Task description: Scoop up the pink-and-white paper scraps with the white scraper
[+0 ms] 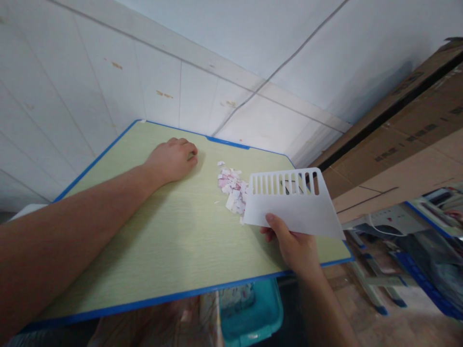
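Note:
My right hand (pixel 292 246) grips a flat white slotted panel (pixel 289 209), thumb on top and fingers underneath. A row of rounded slots runs along the panel's far side, and it is held tilted over the right part of the table (pixel 173 241). Just left of it, partly covered by its edge, lies a small heap of torn white and pinkish paper scraps (pixel 233 190). On the far left part of the tabletop rests my left hand (pixel 171 159), fingers curled under in a loose fist, apart from the scraps. Nothing shows in it.
Beyond the table's blue edge stands a white panelled wall (pixel 162 96) with a grey cable (pixel 275 82). Large cardboard boxes (pixel 408 130) rise at the right. A teal bin (pixel 249 318) sits below the front edge. Blue-footed furniture legs (pixel 379 289) stand on the floor at right.

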Demonstrator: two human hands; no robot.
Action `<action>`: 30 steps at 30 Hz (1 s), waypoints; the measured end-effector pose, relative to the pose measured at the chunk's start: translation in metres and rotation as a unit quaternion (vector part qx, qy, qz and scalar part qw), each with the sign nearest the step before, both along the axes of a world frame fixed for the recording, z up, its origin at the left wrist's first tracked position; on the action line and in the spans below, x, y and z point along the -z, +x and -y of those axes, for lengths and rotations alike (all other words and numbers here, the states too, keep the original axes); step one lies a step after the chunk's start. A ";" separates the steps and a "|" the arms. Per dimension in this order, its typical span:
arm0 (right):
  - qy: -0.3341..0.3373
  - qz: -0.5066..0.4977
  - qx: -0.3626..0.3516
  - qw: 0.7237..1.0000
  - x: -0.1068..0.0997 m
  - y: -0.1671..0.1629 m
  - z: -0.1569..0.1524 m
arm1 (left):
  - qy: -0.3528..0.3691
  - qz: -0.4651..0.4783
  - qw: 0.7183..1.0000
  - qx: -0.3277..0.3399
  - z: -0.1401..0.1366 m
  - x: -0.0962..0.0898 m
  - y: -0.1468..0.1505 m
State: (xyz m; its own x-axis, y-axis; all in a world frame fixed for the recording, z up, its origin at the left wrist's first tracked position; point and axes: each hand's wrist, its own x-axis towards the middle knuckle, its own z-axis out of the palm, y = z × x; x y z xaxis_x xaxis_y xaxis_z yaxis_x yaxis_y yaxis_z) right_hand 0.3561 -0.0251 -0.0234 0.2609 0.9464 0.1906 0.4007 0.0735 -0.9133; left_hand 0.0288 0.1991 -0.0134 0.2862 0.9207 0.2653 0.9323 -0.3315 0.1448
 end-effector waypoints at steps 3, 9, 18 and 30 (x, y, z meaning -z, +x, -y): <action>0.005 -0.001 0.019 1.000 0.002 0.000 0.003 | 0.002 -0.003 1.000 0.000 0.000 0.000 0.000; -0.011 -0.003 -0.034 0.999 0.004 0.008 0.007 | -0.002 -0.011 1.000 -0.002 0.000 0.000 0.000; 0.009 -0.011 -0.005 1.000 0.003 0.004 0.004 | -0.006 -0.003 1.000 -0.005 -0.001 0.000 0.000; 0.019 -0.013 0.009 1.000 0.006 0.001 0.001 | -0.012 0.006 1.000 0.001 -0.003 0.001 0.000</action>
State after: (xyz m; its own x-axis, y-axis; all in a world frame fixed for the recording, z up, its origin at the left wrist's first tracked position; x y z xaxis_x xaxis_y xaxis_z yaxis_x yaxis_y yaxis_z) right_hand 0.3575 -0.0262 -0.0299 0.2825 0.9340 0.2188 0.3778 0.1013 -0.9203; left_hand 0.0284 0.2016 -0.0144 0.2848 0.9263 0.2468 0.9296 -0.3297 0.1647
